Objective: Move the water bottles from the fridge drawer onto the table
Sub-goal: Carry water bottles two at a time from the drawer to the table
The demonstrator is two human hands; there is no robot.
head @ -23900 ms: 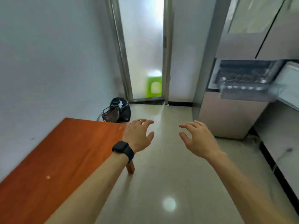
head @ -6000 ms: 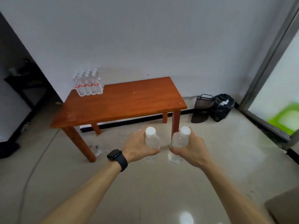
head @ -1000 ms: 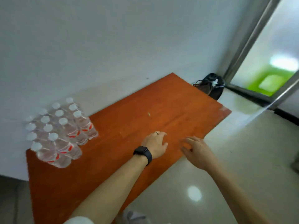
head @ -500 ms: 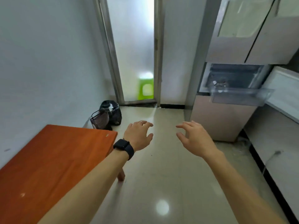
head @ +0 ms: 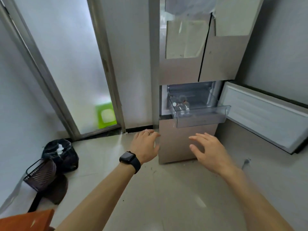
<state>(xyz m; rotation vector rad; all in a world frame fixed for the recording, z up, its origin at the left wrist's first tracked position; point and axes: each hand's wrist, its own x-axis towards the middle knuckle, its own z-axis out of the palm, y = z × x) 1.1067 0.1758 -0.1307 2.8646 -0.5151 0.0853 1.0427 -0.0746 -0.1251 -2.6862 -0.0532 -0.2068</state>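
Observation:
A clear plastic fridge drawer (head: 200,117) juts out of the beige fridge (head: 188,70) ahead of me. Inside it, at the left end, lie a few clear water bottles (head: 180,106) with white caps. My left hand (head: 145,145), with a black watch on the wrist and a ring, is held out below and left of the drawer, fingers apart, holding nothing. My right hand (head: 208,150) reaches forward below the drawer's front, fingers spread and empty. Only a corner of the orange wooden table (head: 26,220) shows at the bottom left.
The fridge's lower door (head: 266,117) stands swung open to the right. A black bag (head: 61,154) and a dark mesh basket (head: 40,175) sit on the floor by the left wall. A frosted glass door (head: 66,64) stands left of the fridge.
I have come closer to the fridge, so the drawer looks larger and nearer. The table has slid almost out of view at the bottom left. Both hands remain empty and extended forward.

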